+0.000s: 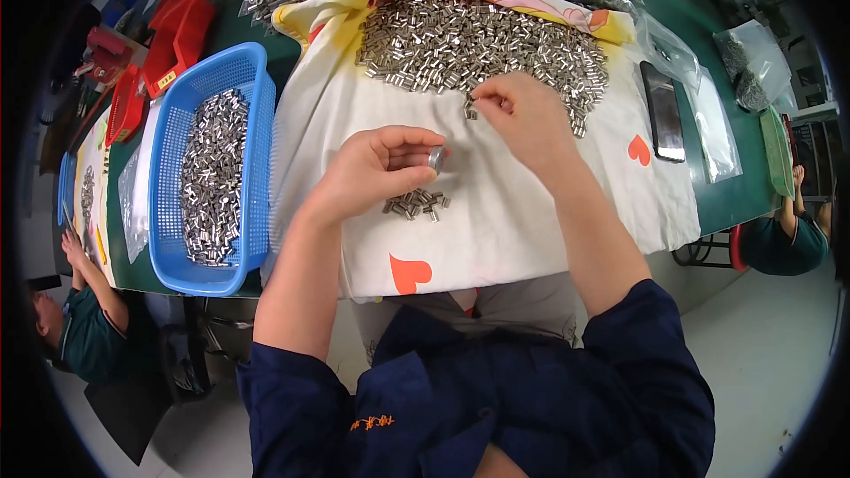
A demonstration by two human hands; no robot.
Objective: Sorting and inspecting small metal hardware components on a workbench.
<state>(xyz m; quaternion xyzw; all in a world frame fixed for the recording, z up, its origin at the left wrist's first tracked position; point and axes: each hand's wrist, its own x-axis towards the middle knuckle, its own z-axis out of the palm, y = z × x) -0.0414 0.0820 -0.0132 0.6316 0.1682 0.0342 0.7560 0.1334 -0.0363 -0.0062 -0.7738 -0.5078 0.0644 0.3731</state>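
By the big metal pile (482, 40), pinches narrow with right hand (524, 122); cannot tell if on anything. On the pile's near side, holds a round metal piece (436, 160) in left hand (361, 170).

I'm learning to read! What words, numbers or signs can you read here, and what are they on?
Dark blue shirt: orange stitched writing, too small to read.
Red bin: pale label, marks too small.
Round metal piece in left hand: no writing shows.
Nothing readable anywhere; the red hearts are pictures.
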